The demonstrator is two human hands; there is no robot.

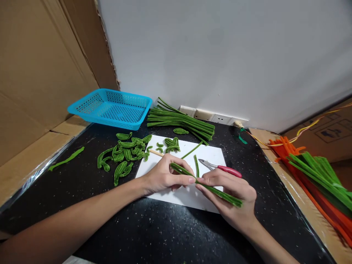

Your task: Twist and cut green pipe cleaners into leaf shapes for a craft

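My left hand [170, 174] and my right hand [233, 189] meet over a white sheet [176, 196]. Both pinch a short bundle of fuzzy green pipe cleaners [222, 195] where it narrows at the middle. Its left end forms a loop beside my left fingers. Under my right hand lie pliers with red handles [230, 171]. A short green pipe cleaner piece [196, 165] rests just behind my fingertips, with a longer thin stem [192, 149] behind it. A wooden stick [156, 152] pokes out beyond my left hand. Leaf-shaped pieces [172, 143] sit on the sheet's far edge.
A blue plastic basket [115, 124] stands at the back left. Many bent green leaf shapes [126, 150] are heaped left of the sheet. Long green pipe cleaners [178, 121] lie by the wall sockets [220, 118]. Orange and green bundles [316, 183] sit in cardboard at right.
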